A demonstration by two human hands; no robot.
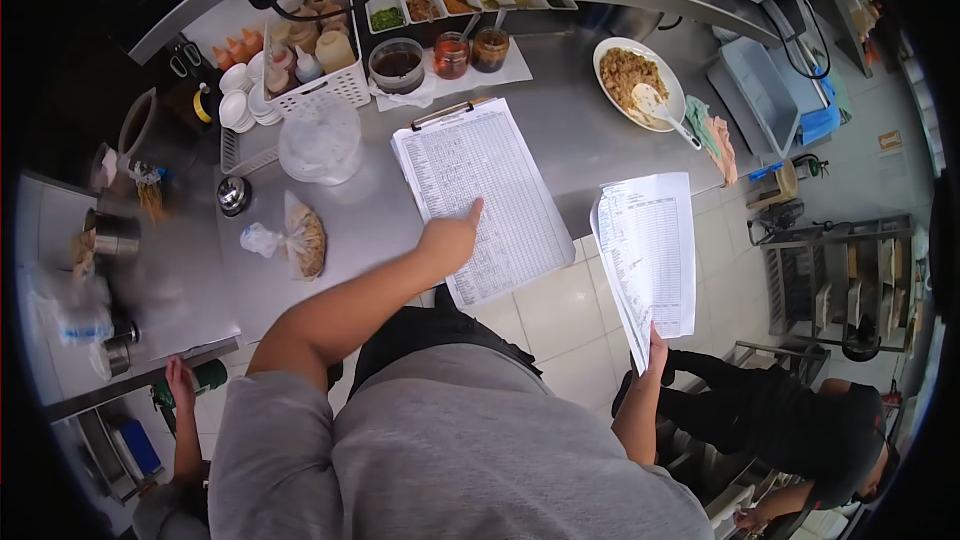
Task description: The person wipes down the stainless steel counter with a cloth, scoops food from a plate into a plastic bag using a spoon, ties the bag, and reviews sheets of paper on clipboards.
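Note:
A clipboard (450,117) with a stack of printed table sheets (510,190) lies at the counter's front edge, its lower part reaching past that edge. My left hand (450,240) rests on these sheets, the index finger stretched out and pointing at a row near the middle; the other fingers are curled and partly hidden, and I see nothing held. Off to the right, my right hand (655,352) grips a loose bundle of printed sheets (655,250) by its lower edge, holding it up over the floor.
On the counter stand a plate of fried rice (612,52) with a white spoon, sauce jars (451,58), a basket of squeeze bottles (345,90), a plastic tub (320,145), a bell (234,196) and a tied bag (305,240). Other people (800,415) are at right and lower left.

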